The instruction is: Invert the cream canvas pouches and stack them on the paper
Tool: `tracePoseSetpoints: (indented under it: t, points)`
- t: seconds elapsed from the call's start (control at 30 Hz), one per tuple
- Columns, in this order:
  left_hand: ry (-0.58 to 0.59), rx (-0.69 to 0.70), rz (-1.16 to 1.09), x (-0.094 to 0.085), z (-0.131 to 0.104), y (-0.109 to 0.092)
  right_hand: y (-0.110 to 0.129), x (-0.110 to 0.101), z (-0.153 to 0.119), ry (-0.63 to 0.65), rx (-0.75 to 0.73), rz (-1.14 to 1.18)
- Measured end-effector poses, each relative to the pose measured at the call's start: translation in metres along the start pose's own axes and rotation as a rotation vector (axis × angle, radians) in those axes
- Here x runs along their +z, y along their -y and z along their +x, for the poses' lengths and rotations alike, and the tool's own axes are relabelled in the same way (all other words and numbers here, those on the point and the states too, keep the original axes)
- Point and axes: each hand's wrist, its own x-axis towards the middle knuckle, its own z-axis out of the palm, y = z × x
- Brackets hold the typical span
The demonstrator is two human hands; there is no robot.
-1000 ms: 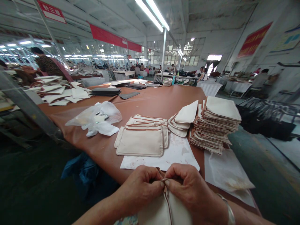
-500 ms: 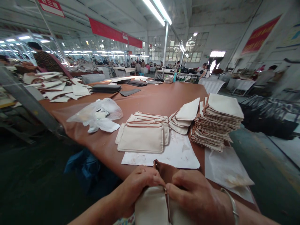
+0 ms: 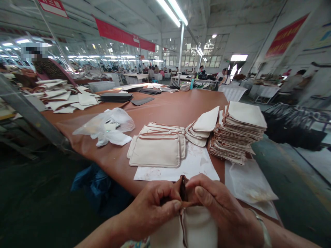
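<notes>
A cream fabric pouch [image 3: 199, 224] with a brown inner side is between my two hands at the bottom of the view. My left hand [image 3: 155, 206] pinches its brown edge between thumb and fingers. My right hand [image 3: 219, 206] wraps round the other side, its thumb lying along the top edge. Between the hands the brown lining stands up in a narrow fold, and a dark seam runs down the cream face. Just beyond lies a small pile of similar cream pouches [image 3: 155, 151], partly on a white paper sheet [image 3: 178, 174].
A tall stack of cream pieces [image 3: 240, 134] stands at the right of the brown-covered table [image 3: 176, 103]. A clear plastic bag [image 3: 121, 119] lies left. Black pieces [image 3: 116, 97] and loose cream pieces [image 3: 62, 98] are farther back. A metal post [image 3: 33, 110] slants at left.
My left thumb has come over the pouch's edge. My right hand has shifted from a tight pinch at the seam to a looser hold at the side. The brown fold now stands between the hands.
</notes>
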Motion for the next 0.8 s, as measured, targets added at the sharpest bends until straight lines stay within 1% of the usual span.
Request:
tracePoseSetpoints:
  t: [0.03, 0.07, 0.13, 0.2, 0.27, 0.3, 0.37, 0.43, 0.47, 0.5, 0.57, 0.63, 0.67, 0.8]
  points:
    - [-0.005, 0.012, 0.041, 0.000, 0.000, -0.001, 0.002, -0.002, 0.004, 0.074, 0.068, 0.068]
    - [-0.013, 0.019, 0.084, 0.001, 0.000, -0.003, 0.002, -0.004, 0.008, 0.149, 0.102, 0.113]
    - [-0.038, 0.030, 0.178, 0.003, -0.001, -0.004, 0.001, -0.008, 0.014, 0.275, 0.111, 0.139]
    - [-0.067, 0.044, 0.256, 0.005, -0.001, -0.004, -0.002, -0.008, 0.018, 0.335, 0.088, 0.103]
    - [-0.103, 0.048, 0.269, 0.005, -0.001, -0.004, -0.004, -0.007, 0.019, 0.327, 0.039, 0.045]
    - [-0.100, 0.039, 0.229, 0.004, -0.002, -0.004, -0.006, -0.006, 0.019, 0.314, 0.012, 0.027]
    - [-0.028, -0.012, 0.065, 0.000, -0.002, -0.003, -0.008, -0.004, 0.018, 0.291, -0.036, 0.043]
    - [0.083, -0.103, -0.150, -0.004, -0.002, -0.001, -0.010, -0.004, 0.016, 0.269, -0.060, 0.106]
    - [0.116, -0.159, -0.246, -0.007, -0.002, -0.001, -0.011, -0.004, 0.016, 0.259, -0.064, 0.134]
    - [0.118, -0.215, -0.325, -0.008, -0.001, 0.000, -0.013, -0.005, 0.015, 0.251, -0.063, 0.154]
    - [0.051, -0.300, -0.436, -0.010, 0.000, 0.001, -0.014, -0.006, 0.014, 0.248, -0.049, 0.166]
    - [0.000, -0.339, -0.463, -0.010, 0.002, 0.000, -0.014, -0.007, 0.013, 0.258, -0.046, 0.162]
    - [0.006, -0.346, -0.440, -0.009, 0.003, -0.001, -0.013, -0.007, 0.014, 0.262, -0.053, 0.162]
    - [0.104, -0.356, -0.309, -0.007, 0.005, -0.007, -0.010, -0.008, 0.016, 0.250, -0.097, 0.162]
